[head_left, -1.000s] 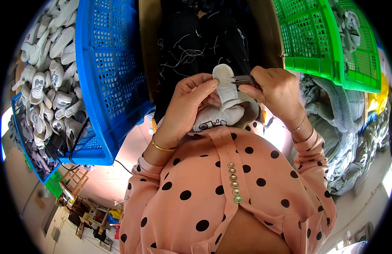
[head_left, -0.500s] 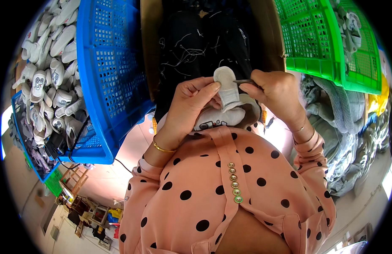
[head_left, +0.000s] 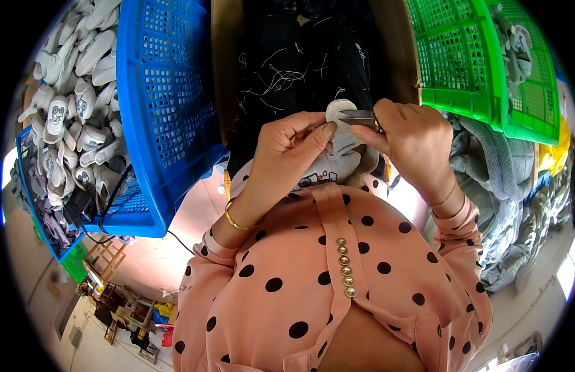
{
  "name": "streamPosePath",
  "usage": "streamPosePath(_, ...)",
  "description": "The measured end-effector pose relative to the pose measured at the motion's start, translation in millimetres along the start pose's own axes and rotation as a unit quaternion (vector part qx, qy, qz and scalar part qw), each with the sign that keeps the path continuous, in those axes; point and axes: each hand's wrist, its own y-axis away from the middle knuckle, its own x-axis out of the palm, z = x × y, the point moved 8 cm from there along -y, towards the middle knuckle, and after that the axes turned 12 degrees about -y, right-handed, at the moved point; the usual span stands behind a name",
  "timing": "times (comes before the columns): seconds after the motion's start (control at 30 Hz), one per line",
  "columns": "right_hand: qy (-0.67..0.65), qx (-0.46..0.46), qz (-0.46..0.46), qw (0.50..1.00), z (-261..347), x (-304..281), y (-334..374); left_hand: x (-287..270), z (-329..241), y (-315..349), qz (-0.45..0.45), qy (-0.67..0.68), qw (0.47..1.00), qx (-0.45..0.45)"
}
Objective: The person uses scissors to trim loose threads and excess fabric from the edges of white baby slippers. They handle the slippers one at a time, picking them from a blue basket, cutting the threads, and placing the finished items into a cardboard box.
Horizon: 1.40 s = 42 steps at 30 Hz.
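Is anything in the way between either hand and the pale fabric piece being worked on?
Nothing visible. The left hand already pinches the pale fabric piece, and the right hand holds a small metal tool against its top edge. Both are in direct contact.

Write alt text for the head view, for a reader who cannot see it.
A person's left hand holds a small grey-white fabric piece while the right hand puts a small metal tool to its top. A blue basket of similar pieces stands at left, a green basket at right.
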Motion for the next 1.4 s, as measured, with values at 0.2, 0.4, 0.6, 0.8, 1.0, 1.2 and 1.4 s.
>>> streamPosePath(0.2,0.006,0.0,-0.022,1.0,1,2,1,-1,-1,0,0.019,-0.031,0.999,-0.006)
streamPosePath(0.4,-0.029,0.015,-0.056,0.998,0,10,3,0,3,-3,0.041,-0.001,0.999,-0.029)
streamPosePath(0.6,-0.018,0.016,-0.053,0.998,-2,9,4,-2,7,-4,0.009,0.021,0.999,-0.036)
streamPosePath(0.8,-0.013,0.006,-0.045,0.999,-3,9,1,-4,6,-4,0.015,0.005,0.999,-0.04)
streamPosePath(1.0,-0.003,-0.001,-0.037,0.999,-2,10,-1,-3,6,-3,0.017,-0.007,0.999,-0.037)
streamPosePath(1.2,-0.027,0.004,-0.05,0.998,-2,17,0,-1,6,-4,0.03,-0.004,0.999,-0.033)
streamPosePath(1.4,-0.107,0.044,-0.036,0.993,-9,34,4,-2,13,-6,0.035,0.016,0.999,-0.036)
